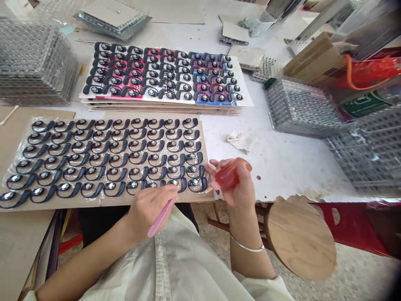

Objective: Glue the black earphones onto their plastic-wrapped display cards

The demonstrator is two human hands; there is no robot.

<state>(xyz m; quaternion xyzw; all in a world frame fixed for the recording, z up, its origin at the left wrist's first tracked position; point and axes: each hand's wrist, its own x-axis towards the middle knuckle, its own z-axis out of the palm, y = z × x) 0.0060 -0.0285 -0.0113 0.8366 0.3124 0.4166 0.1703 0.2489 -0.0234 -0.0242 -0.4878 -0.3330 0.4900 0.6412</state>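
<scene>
Rows of dark ear-hook-shaped pieces with round silver centres [125, 159] lie under transparent plastic on a cardboard sheet [94, 202]. My left hand [150, 211] grips a slim pink stick [159, 220] over the front rows, its fingertips against the pieces there. My right hand [238, 190] holds a translucent red object [230, 173] just past the sheet's right end, with its fingertips close to the nearest pieces. A metal bangle [247, 246] circles my right wrist.
A printed card [241, 92] with more ear-hook pieces lies behind the sheet. Stacked transparent trays [37, 62] stand at the far left and wire-like trays [300, 108] at the right. A crumpled white cloth [241, 141] lies on the table. A round wooden stool [300, 238] stands below the table edge.
</scene>
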